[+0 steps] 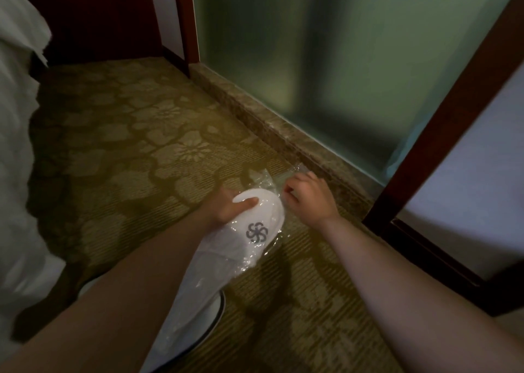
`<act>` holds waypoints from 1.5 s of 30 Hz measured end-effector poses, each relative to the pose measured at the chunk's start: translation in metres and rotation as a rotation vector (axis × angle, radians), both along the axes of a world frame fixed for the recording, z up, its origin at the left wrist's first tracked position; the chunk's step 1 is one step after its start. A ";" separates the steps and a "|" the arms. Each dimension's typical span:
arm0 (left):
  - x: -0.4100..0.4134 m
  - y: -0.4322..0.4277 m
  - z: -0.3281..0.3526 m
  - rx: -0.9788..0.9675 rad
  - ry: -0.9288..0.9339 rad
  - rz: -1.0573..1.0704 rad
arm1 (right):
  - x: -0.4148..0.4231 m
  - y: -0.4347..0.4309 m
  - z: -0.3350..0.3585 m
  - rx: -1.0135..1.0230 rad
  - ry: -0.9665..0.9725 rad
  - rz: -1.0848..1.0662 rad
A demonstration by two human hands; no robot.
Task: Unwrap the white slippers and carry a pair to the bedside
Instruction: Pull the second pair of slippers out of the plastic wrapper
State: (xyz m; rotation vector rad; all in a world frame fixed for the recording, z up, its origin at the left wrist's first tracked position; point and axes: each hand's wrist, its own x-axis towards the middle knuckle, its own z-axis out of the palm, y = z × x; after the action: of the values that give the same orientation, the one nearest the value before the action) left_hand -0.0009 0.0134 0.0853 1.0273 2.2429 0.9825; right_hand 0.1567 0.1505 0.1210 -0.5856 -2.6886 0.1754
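From the head view, we hold the white slippers (249,225) in mid-air over the patterned carpet (136,134), not yet free of their clear plastic wrap (272,185). Our left hand (226,206) grips the toe end of the packet, thumb pressed on top of the white fabric just beyond the grey swirl logo (256,232), with the other fingers hidden underneath. Our right hand (310,199) is closed in a pinch on the loose far end of the wrap, which stretches taut between the two hands. The heel end of the slippers runs back along our left forearm toward the near edge.

To the left hangs the white bedding (19,117) of the bed, so the bedside is near. To the right rise a frosted glass panel (340,75) and a dark wooden frame (442,146), with a stone sill (255,109) at the foot of the glass. Something white and round with a dark rim (218,307) shows below the packet; we cannot tell what it is.

We judge the unwrapping to be barely begun. The film may stretch rather than tear, so a hard tug could jerk the packet out of our left-hand grip and drop it on the carpet. If the wrap gives suddenly, one slipper could slide out the open end and fall, splitting the pair. Slippery film may also slip from the right-hand pinch.
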 end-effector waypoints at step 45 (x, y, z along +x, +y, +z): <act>0.003 0.005 -0.007 -0.140 0.165 -0.130 | 0.008 0.013 0.010 -1.245 0.023 -0.193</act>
State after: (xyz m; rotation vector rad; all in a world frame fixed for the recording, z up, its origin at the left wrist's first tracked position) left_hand 0.0021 0.0183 0.0780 1.2113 2.3051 0.6981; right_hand 0.1651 0.1634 0.1308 -1.1127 -2.1825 1.8057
